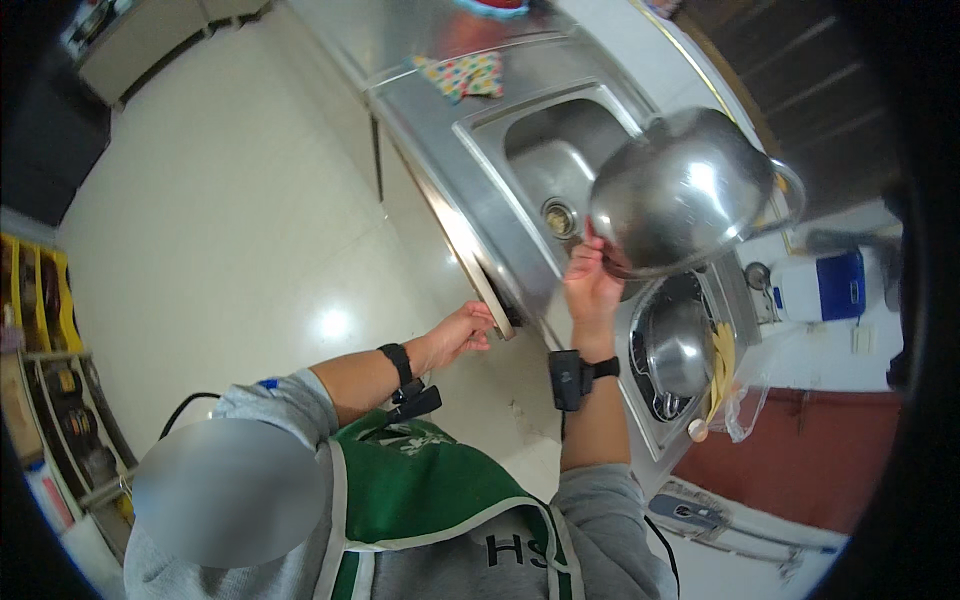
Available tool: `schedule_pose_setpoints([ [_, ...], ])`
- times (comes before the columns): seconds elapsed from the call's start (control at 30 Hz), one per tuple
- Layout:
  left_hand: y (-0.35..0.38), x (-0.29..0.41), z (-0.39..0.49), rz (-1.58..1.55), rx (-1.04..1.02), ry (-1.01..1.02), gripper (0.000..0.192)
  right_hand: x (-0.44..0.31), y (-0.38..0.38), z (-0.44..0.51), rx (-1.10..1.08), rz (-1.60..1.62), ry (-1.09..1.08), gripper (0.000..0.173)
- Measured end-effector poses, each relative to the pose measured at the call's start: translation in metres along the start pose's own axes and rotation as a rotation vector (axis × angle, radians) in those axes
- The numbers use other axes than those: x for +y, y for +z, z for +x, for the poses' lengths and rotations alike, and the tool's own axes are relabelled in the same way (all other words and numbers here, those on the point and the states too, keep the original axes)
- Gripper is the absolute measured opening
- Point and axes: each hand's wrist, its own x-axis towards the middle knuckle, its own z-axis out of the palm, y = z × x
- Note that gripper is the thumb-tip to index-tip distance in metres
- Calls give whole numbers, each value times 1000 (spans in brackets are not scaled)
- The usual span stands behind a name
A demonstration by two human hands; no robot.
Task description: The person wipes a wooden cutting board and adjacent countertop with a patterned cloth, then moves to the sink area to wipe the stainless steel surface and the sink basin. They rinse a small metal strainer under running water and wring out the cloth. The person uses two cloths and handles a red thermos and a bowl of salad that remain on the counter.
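My right hand (595, 283) grips the rim of a large stainless steel pan (686, 195), which is tilted over the sink's edge with its shiny outer side showing and a loop handle at the far side. Beside it lies the steel sink basin (555, 150), its drain strainer (559, 217) holding some yellowish bits. My left hand (466, 330) is at the edge of a cabinet door (480, 289) that stands ajar below the counter; its fingers are bent, and I cannot tell how firmly they touch it.
Another steel bowl or pan (677, 349) rests in a dark rack, beside yellow rubber gloves (721, 364) and a clear plastic bag (742, 409). A dotted cloth (472, 75) lies on the steel counter (420, 112). Shelves with yellow bins (45, 292) stand at the far left.
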Motion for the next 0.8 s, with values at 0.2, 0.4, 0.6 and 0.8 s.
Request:
schedule_pose_setpoints([
  [0.2, -54, -3, -57, 222, 86, 26, 26, -13, 7, -20, 143, -498, -102, 27],
  [0.4, -135, 4, -137, 605, 438, 158, 46, 20, 26, -41, 370, -981, -20, 13],
  [0.6, -204, 26, -187, 952, 817, 277, 39, 80, 27, -60, 387, -1439, 306, 13],
  [0.8, -251, 53, -206, 1134, 775, 379, 35, 122, -53, -68, 496, -1500, 813, 21],
])
